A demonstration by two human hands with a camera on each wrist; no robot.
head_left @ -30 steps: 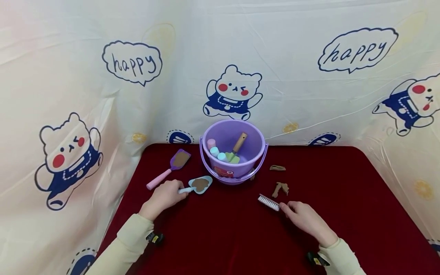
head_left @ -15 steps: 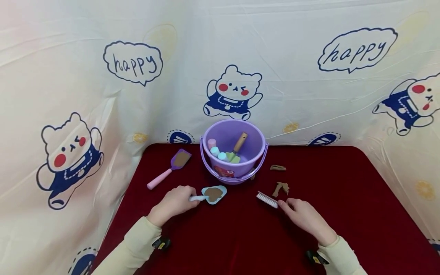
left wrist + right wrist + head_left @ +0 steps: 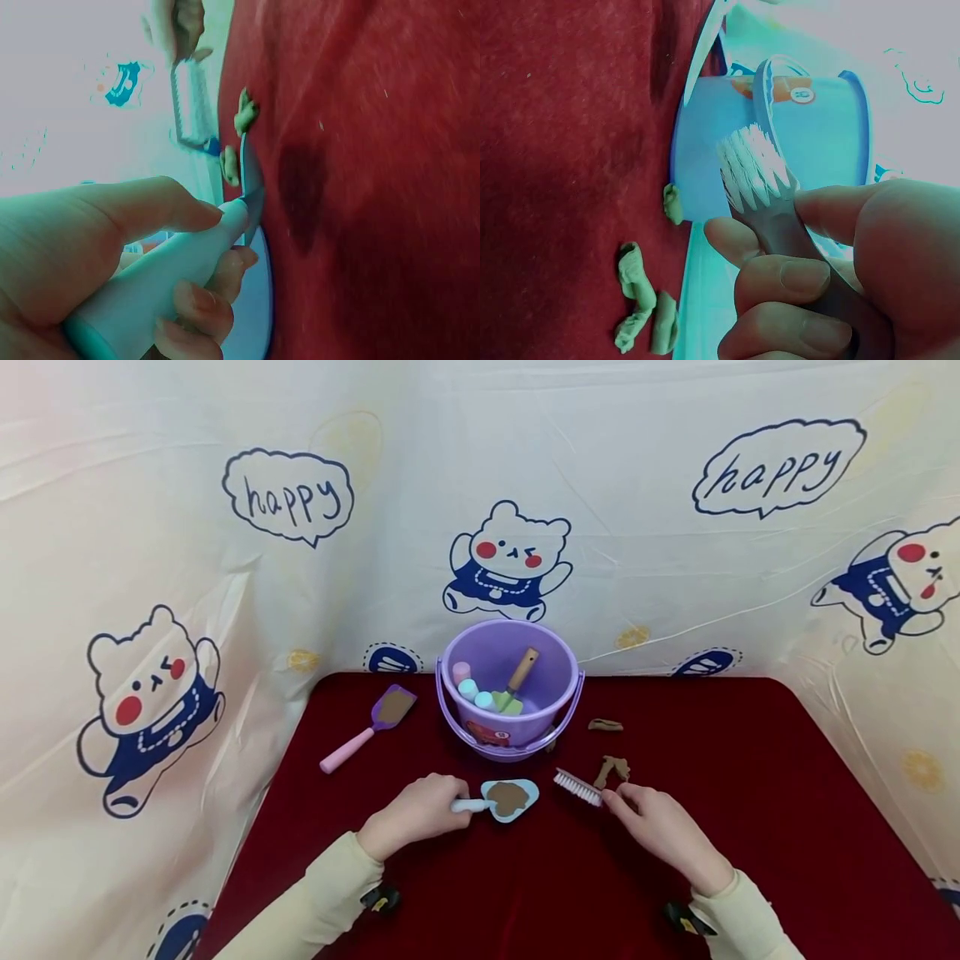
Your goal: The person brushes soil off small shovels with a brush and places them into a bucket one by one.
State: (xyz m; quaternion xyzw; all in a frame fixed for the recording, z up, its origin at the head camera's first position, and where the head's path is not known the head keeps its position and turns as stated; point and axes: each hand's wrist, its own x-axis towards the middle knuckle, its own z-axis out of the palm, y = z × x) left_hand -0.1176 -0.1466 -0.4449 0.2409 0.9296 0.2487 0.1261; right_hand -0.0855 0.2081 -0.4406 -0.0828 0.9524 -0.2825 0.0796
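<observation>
In the head view my left hand (image 3: 416,812) grips the handle of a light-blue toy shovel (image 3: 471,805), its blade carrying a flat patch of brown clay-like stuff (image 3: 506,798). The left wrist view shows thumb and fingers wrapped round the pale handle, with the blade above the red cloth and its shadow beside it. My right hand (image 3: 663,828) holds a small brush (image 3: 578,787) by its dark handle, white bristles toward the shovel. Behind the brush lies a brown crumpled piece (image 3: 613,771); another brown strip (image 3: 605,725) lies farther back.
A purple bucket (image 3: 528,727) stands at the back middle, its handle lowered in front. Inside are a green trowel (image 3: 522,670) with a wooden handle and small pink and blue cylinders (image 3: 468,690). A purple shovel (image 3: 348,750) with brown stuff lies left. Printed cloth hangs behind the table.
My left hand has carried the light-blue shovel rightward and toward me, from left of the bucket to in front of it. The brush in my right hand has shifted slightly left and away.
</observation>
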